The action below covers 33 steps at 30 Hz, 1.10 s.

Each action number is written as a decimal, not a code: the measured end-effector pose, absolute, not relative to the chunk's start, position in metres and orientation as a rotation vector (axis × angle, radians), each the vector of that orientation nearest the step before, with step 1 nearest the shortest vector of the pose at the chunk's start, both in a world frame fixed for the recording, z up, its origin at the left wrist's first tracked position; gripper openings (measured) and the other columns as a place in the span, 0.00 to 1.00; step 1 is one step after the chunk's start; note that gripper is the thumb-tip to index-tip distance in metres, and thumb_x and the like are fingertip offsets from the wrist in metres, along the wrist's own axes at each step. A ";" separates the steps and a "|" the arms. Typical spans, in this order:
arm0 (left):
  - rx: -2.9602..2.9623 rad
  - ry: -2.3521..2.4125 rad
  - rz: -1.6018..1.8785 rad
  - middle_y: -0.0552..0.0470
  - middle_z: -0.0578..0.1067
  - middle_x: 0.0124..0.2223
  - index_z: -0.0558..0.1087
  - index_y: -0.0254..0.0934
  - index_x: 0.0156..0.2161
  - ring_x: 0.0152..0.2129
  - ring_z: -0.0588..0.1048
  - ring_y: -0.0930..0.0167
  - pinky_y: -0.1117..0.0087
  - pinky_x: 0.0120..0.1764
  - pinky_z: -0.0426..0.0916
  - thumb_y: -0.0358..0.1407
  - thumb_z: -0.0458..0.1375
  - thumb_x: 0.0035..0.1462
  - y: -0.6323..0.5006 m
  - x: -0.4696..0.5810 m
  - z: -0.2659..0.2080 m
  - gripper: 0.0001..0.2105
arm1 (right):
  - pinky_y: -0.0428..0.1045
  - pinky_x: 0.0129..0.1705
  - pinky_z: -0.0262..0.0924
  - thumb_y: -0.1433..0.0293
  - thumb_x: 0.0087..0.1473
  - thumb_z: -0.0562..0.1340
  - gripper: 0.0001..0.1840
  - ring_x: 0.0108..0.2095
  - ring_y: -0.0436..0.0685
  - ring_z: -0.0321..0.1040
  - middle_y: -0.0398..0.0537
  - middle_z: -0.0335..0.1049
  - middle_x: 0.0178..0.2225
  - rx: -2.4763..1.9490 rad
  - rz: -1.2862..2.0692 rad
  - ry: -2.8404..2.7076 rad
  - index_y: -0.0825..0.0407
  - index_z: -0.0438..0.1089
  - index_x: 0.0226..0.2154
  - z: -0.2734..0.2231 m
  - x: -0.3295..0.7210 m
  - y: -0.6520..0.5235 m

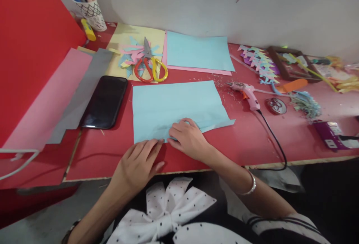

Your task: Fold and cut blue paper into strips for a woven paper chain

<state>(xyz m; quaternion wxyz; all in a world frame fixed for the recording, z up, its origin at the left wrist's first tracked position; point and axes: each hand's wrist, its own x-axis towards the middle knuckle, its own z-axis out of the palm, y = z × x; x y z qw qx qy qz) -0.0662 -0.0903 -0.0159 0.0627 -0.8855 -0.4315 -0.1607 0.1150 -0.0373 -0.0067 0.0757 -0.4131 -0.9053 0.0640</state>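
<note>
A light blue sheet of paper (174,104) lies on the red table in front of me. Its near edge is turned up toward the right, where a folded strip ends in a point. My right hand (188,138) bends its fingers over this near edge and grips the turned-up paper; its fingertips partly hide the fold. With fingers stretched and the thumb apart, my left hand (140,163) rests at the sheet's near left edge, its fingertips touching the paper and the tabletop. It holds nothing.
A black phone (105,102) lies left of the sheet. Behind are scissors (148,62) on paper scraps and another blue sheet (199,51). To the right lie a pink glue gun (246,92) with a black cord, a round tin (276,105) and a brown tray (294,66).
</note>
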 end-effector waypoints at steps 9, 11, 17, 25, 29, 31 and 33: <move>-2.641 -1.411 -0.426 0.43 0.71 0.40 0.68 0.35 0.50 0.37 0.66 0.64 0.65 0.41 0.63 0.43 0.40 0.60 -0.104 -0.061 -0.015 0.22 | 0.47 0.37 0.48 0.67 0.54 0.55 0.11 0.27 0.52 0.56 0.44 0.64 0.24 -1.139 0.200 -2.672 0.53 0.65 0.23 -0.004 0.136 -0.034; -2.642 -1.413 -0.436 0.43 0.71 0.40 0.68 0.35 0.50 0.38 0.66 0.64 0.64 0.42 0.63 0.43 0.41 0.60 -0.105 -0.060 -0.017 0.21 | 0.47 0.37 0.48 0.68 0.54 0.54 0.11 0.27 0.52 0.56 0.44 0.63 0.24 -1.110 0.185 -2.663 0.53 0.65 0.23 -0.004 0.144 -0.033; -2.636 -1.452 -0.421 0.43 0.69 0.41 0.67 0.37 0.51 0.39 0.65 0.63 0.62 0.44 0.64 0.44 0.41 0.59 -0.106 -0.059 -0.020 0.22 | 0.47 0.36 0.50 0.68 0.56 0.51 0.14 0.26 0.51 0.55 0.44 0.62 0.23 -1.141 0.191 -2.641 0.53 0.64 0.22 -0.005 0.164 -0.032; -2.659 -1.469 -0.446 0.42 0.69 0.42 0.66 0.34 0.51 0.39 0.65 0.62 0.60 0.42 0.64 0.43 0.41 0.59 -0.106 -0.058 -0.021 0.21 | 0.51 0.47 0.49 0.65 0.58 0.50 0.15 0.28 0.51 0.59 0.44 0.64 0.24 -1.176 0.118 -2.599 0.52 0.64 0.24 -0.003 0.189 -0.035; -2.687 -1.476 -0.451 0.41 0.70 0.42 0.65 0.35 0.52 0.38 0.66 0.62 0.61 0.40 0.65 0.42 0.43 0.59 -0.106 -0.060 -0.018 0.21 | 0.54 0.51 0.46 0.67 0.58 0.49 0.14 0.30 0.52 0.61 0.44 0.66 0.26 -1.236 0.007 -2.625 0.51 0.66 0.27 0.001 0.205 -0.041; -2.692 -1.458 -0.480 0.40 0.69 0.42 0.65 0.32 0.52 0.37 0.67 0.62 0.62 0.38 0.66 0.42 0.44 0.59 -0.103 -0.060 -0.015 0.21 | 0.54 0.52 0.44 0.70 0.59 0.48 0.14 0.31 0.52 0.62 0.43 0.67 0.26 -1.293 -0.050 -2.620 0.50 0.66 0.28 0.003 0.212 -0.046; -2.662 -1.460 -0.521 0.39 0.69 0.42 0.64 0.29 0.52 0.38 0.68 0.61 0.62 0.38 0.65 0.42 0.45 0.58 -0.100 -0.059 -0.014 0.22 | 0.54 0.53 0.44 0.73 0.58 0.47 0.15 0.31 0.51 0.63 0.43 0.68 0.28 -1.326 -0.105 -2.615 0.49 0.67 0.29 0.003 0.217 -0.052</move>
